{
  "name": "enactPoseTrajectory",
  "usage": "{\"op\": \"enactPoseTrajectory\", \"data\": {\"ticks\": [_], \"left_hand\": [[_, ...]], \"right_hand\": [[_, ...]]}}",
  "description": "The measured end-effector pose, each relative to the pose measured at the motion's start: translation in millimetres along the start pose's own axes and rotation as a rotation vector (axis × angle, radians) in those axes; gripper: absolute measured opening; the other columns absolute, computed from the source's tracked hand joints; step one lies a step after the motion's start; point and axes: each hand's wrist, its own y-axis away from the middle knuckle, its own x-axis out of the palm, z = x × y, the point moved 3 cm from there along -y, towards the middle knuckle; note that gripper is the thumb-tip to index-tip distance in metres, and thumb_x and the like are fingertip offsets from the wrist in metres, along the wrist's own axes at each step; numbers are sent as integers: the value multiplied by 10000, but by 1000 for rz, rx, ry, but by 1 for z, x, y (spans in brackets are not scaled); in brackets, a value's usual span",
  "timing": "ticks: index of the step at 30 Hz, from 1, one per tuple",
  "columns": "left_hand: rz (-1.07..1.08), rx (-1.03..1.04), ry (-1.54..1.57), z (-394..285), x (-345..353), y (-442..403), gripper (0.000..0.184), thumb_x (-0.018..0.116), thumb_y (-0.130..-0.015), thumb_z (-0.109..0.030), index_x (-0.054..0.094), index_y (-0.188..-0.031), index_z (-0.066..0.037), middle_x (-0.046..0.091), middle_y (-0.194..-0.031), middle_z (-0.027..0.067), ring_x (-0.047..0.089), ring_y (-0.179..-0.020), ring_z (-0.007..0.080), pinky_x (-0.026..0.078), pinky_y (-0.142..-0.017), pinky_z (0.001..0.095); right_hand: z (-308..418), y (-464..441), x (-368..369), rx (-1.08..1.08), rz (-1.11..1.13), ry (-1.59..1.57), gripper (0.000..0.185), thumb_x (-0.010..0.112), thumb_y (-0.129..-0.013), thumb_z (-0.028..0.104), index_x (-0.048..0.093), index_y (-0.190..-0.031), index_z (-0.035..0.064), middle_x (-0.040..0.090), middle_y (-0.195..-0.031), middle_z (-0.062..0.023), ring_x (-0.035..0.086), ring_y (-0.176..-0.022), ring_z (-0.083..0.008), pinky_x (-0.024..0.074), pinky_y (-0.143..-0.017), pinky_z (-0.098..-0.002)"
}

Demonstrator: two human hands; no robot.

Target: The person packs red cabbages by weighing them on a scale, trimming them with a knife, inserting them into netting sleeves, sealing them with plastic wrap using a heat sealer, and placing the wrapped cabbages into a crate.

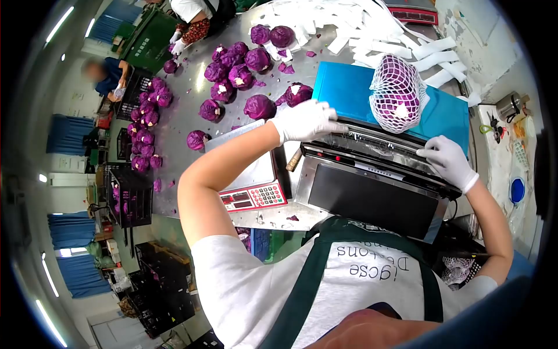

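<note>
Lying on the metal table (183, 110), at the left, are many loose purple cabbages (259, 107), and near them stands a scale (253, 198) with red panel. Next comes the left hand (307, 121), in white glove, at the left end of the black machine (372, 200); its fingers are rather extended, and I cannot tell if they pinch the clear film (381, 145). Behind the film, a netted cabbage (398, 93) rests on the blue surface (343, 90). The right hand (450, 163), also gloved, has bent fingers at the machine's right end; whether they grip something, I cannot tell.
</note>
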Motion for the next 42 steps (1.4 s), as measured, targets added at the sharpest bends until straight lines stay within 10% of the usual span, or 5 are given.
{"op": "enactPoseTrajectory", "data": {"ticks": [21, 28, 33, 35, 42], "left_hand": [[-3, -358, 894, -59, -54, 18, 146, 568, -882, 38, 696, -948, 12, 698, -823, 75, 662, -728, 137, 536, -663, 285], [-1074, -344, 801, 20, -157, -60, 81, 567, -931, -33, 618, -990, -15, 680, -925, 81, 613, -760, 100, 470, -694, 231], [-172, -625, 115, 89, 7, -143, 361, 521, -861, -102, 545, -1220, -79, 632, -1017, 200, 625, -909, 362, 513, -789, 456], [-532, -179, -35, 59, 65, -144, 334, 526, -852, -123, 559, -1180, -68, 612, -1058, 214, 608, -966, 356, 510, -799, 450], [-376, -484, 253, -5, 40, -151, 398, 600, -819, -254, 536, -1148, -40, 537, -993, 232, 533, -906, 395, 478, -757, 475]], "right_hand": [[58, 40, -58, 499, 425, -651, 106, 575, -885, 62, 662, -862, 6, 671, -725, -71, 663, -677, -120, 499, -688, -263], [-63, -32, -141, 36, -778, -117, 252, 497, -963, 115, 574, -1174, 0, 677, -1031, -118, 664, -923, -261, 516, -862, -341], [-164, -65, 17, 502, -133, -46, 489, 547, -889, 103, 439, -1366, 92, 548, -1294, -205, 561, -1160, -352, 459, -972, -376], [-124, -61, 35, 314, -372, -61, 660, 572, -876, 142, 272, -1453, 34, 394, -1423, -256, 419, -1297, -395, 364, -1075, -386], [-83, -70, 53, 229, -412, -332, 1052, 739, -805, 174, -22, -1514, 18, 171, -1539, -230, 227, -1417, -349, 204, -1169, -378]]}}
